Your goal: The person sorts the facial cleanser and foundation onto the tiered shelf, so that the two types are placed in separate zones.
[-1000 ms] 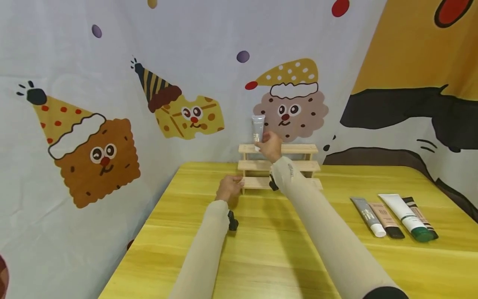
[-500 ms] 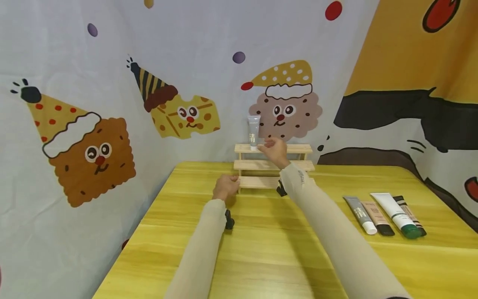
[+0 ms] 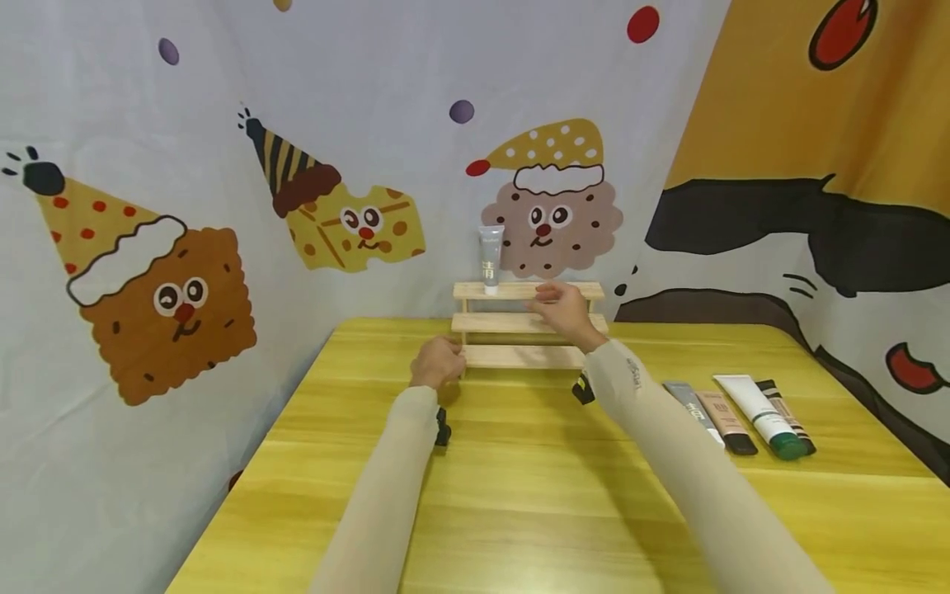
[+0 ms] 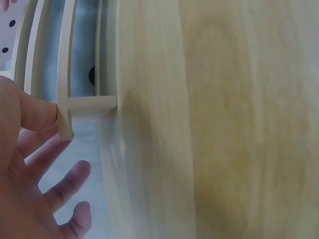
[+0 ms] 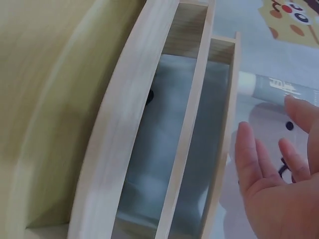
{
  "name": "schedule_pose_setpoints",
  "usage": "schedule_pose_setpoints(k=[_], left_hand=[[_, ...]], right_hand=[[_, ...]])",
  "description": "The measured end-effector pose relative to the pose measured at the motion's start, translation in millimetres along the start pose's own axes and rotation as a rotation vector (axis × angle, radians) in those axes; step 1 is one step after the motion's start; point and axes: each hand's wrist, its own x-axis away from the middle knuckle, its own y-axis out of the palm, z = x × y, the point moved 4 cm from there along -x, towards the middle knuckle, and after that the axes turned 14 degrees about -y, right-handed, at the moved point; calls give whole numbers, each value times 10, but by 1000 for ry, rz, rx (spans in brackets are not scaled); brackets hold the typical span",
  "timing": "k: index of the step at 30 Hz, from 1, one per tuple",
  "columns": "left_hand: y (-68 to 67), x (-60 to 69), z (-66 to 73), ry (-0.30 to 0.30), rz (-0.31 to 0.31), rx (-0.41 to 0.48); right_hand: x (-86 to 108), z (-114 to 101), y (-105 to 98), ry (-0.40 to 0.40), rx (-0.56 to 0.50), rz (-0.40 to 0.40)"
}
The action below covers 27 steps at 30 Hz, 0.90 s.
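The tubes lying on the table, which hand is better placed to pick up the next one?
Likely the right hand: it holds nothing, and the tubes lie on its side, beside the right sleeve. The left hand pinches the left end of the wooden stand, farther from them.

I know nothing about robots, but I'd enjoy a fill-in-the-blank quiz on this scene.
1. One grey tube stands on the ____ shelf of the rack.
2. The left hand grips the end of the ____ shelf.
3. The right hand is holding ____.
4. The white tube has a ____ cap.

Missing words: top; bottom; nothing; green
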Motion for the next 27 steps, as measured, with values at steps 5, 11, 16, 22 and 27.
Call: schedule_pose_setpoints(k=[5, 11, 16, 22, 27], left_hand=[[19, 24, 1, -27, -27, 13], [30, 63, 0, -24, -27, 38], [43, 73, 33, -30, -11, 16], [52, 65, 89, -20, 10, 1], [47, 79, 68, -56, 26, -24]], right_hand=[[252, 69, -135, 68, -18, -48], [538, 123, -327, 62, 40, -118], [735, 122, -572, 38, 87, -136], [950, 112, -891, 75, 179, -146], [1156, 118, -1091, 107, 242, -174]])
